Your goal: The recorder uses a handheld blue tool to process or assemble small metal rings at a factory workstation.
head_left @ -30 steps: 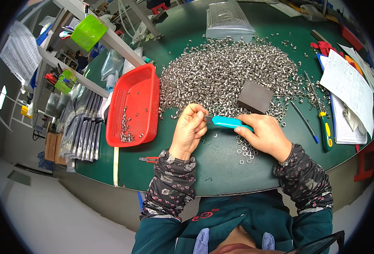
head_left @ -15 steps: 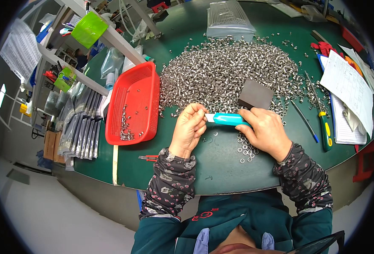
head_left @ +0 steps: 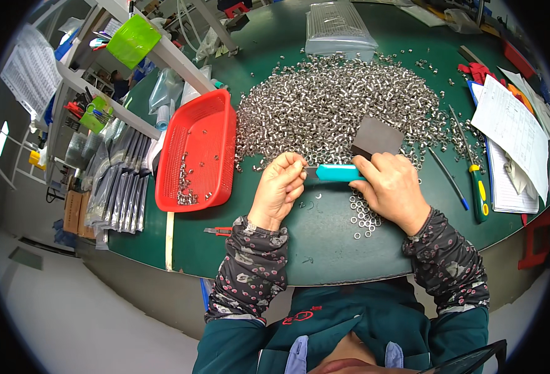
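My right hand (head_left: 392, 190) is closed round the teal handle of a utility knife (head_left: 338, 172), held level above the table. The knife's blade (head_left: 312, 172) points left and looks dark; its tip meets the fingertips of my left hand (head_left: 281, 189). Those fingers are pinched together, and whatever small piece sits between them is too hidden to make out. Just beyond my hands spreads a big heap of small shiny metal rings (head_left: 337, 103). Below my right hand several flat rings (head_left: 363, 218) lie in a loose group.
A red plastic basket (head_left: 230, 149) with some metal pieces stands on the left. Close to my left sleeve lies a small red cutter (head_left: 219, 230). A dark block (head_left: 378, 136) rests against the heap. To the right are a pen (head_left: 449, 177), a yellow-green-handled tool (head_left: 479, 193) and papers (head_left: 512, 131).
The knife has turned slightly, so its blade shows dark instead of bright. My right hand has shifted a little; my left hand stays pinched in nearly the same place.
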The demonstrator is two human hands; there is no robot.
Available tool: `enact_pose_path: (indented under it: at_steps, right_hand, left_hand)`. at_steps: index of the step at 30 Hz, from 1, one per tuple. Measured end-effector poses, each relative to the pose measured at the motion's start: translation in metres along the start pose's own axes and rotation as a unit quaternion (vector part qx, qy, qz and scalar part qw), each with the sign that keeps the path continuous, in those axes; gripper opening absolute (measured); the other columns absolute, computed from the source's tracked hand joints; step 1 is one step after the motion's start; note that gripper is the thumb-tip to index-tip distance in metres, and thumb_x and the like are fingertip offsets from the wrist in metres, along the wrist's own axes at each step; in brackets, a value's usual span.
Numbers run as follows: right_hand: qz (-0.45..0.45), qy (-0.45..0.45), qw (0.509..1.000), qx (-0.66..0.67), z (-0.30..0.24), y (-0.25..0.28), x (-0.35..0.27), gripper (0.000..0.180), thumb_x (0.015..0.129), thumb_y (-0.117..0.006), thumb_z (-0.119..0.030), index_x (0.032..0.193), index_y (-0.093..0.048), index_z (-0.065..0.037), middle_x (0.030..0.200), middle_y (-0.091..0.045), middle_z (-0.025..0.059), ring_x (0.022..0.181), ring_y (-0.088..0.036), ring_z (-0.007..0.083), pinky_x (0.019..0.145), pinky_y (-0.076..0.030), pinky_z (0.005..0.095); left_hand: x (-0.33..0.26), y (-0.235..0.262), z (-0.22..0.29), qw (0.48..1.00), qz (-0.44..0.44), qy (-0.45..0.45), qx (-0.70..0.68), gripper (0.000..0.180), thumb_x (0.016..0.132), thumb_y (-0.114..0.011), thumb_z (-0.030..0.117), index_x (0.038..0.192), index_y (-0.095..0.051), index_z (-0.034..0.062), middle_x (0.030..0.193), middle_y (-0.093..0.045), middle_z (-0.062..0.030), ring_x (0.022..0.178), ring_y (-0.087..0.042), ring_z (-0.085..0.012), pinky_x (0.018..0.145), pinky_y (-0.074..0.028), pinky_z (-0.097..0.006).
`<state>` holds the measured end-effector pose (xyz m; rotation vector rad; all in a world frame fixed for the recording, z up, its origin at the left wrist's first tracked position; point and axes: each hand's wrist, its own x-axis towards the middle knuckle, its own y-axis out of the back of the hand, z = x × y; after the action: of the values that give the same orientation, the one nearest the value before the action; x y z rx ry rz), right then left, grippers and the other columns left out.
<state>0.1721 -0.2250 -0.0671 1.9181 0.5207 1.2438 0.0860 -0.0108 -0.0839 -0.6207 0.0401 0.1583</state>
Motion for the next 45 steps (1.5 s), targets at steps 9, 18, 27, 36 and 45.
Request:
enact_pose_path:
  at_steps: [9, 18, 27, 36, 45]
  right_hand:
    - [0.016, 0.019, 1.0, 0.0, 0.003, 0.003, 0.002, 0.032, 0.066, -0.069, -0.021, 0.094, -0.057, -0.009, 0.066, -0.047, 0.0046, 0.062, -0.05, 0.0215, 0.055, -0.038, 0.0334]
    - [-0.006, 0.038, 0.999, -0.006, -0.004, 0.016, 0.005, 0.028, 0.065, -0.069, -0.017, 0.088, -0.054, -0.009, 0.068, -0.048, 0.0035, 0.066, -0.051, 0.0199, 0.057, -0.039, 0.0326]
    - [-0.012, 0.079, 0.996, -0.037, -0.006, 0.016, 0.005, 0.03, 0.061, -0.071, -0.016, 0.088, -0.057, -0.01, 0.066, -0.045, 0.0025, 0.065, -0.048, 0.0197, 0.057, -0.037, 0.0327]
    - [-0.026, 0.046, 0.999, 0.009, -0.002, 0.016, 0.005, 0.032, 0.061, -0.071, -0.015, 0.09, -0.058, -0.009, 0.066, -0.047, 0.0043, 0.065, -0.05, 0.0219, 0.056, -0.039, 0.0343]
    - [-0.012, 0.0, 0.999, 0.052, 0.001, 0.012, 0.004, 0.031, 0.064, -0.07, -0.014, 0.091, -0.059, -0.008, 0.066, -0.05, 0.0065, 0.063, -0.052, 0.0244, 0.056, -0.041, 0.036]
  left_hand:
    - [0.0, -0.003, -0.003, 0.998, 0.028, 0.014, -0.061, 0.015, 0.092, -0.047, 0.016, 0.093, -0.055, 0.0033, 0.072, -0.052, -0.0025, 0.044, -0.029, -0.0019, 0.034, -0.022, -0.014]
    - [0.002, -0.001, 0.001, 0.991, 0.074, 0.02, -0.107, 0.023, 0.092, -0.046, 0.028, 0.086, -0.051, 0.0056, 0.069, -0.043, 0.0, 0.044, -0.028, -0.003, 0.033, -0.021, -0.016]
    - [0.001, -0.001, 0.002, 0.985, 0.121, 0.03, -0.116, 0.036, 0.089, -0.048, 0.041, 0.079, -0.049, 0.0061, 0.062, -0.04, -0.0008, 0.04, -0.027, -0.0042, 0.031, -0.019, -0.017]
    - [0.002, 0.001, 0.002, 0.984, 0.113, 0.056, -0.125, 0.038, 0.09, -0.046, 0.043, 0.077, -0.047, 0.0077, 0.059, -0.037, -0.0003, 0.039, -0.025, -0.0047, 0.031, -0.018, -0.018]
    - [0.002, 0.003, 0.0, 0.987, 0.083, 0.043, -0.133, 0.032, 0.092, -0.045, 0.037, 0.081, -0.048, 0.007, 0.062, -0.039, -0.0004, 0.041, -0.027, -0.0043, 0.033, -0.02, -0.017]
